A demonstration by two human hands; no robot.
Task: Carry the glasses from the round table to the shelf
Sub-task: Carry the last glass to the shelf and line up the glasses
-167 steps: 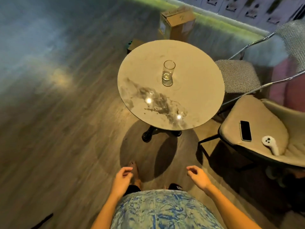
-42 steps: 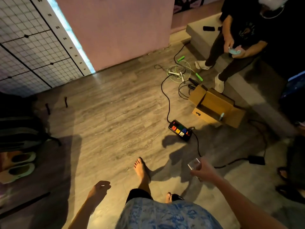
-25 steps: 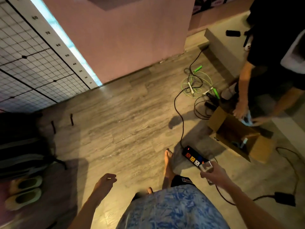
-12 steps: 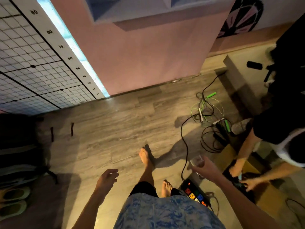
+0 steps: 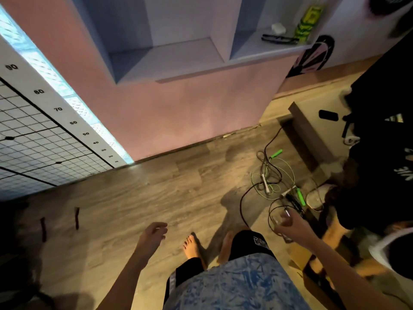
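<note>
My right hand (image 5: 292, 229) is closed around a clear drinking glass (image 5: 281, 218), held at waist height over the floor at the lower right. My left hand (image 5: 152, 237) hangs in front of me with its fingers loosely apart, holding nothing. Ahead and above, a white shelf (image 5: 172, 57) with open compartments is set into the pink wall. The round table is out of view.
Tangled black and green cables (image 5: 271, 182) lie on the wooden floor at the right. A person in dark clothes (image 5: 377, 166) bends over a cardboard box (image 5: 301, 256) close to my right arm. Small items (image 5: 288, 35) sit in the shelf's right compartment. A gridded panel (image 5: 33, 142) stands left.
I have walked closer to the pink wall and looked up, so the shelf compartments now show fully. My right hand still carries the glass, now a little higher.
</note>
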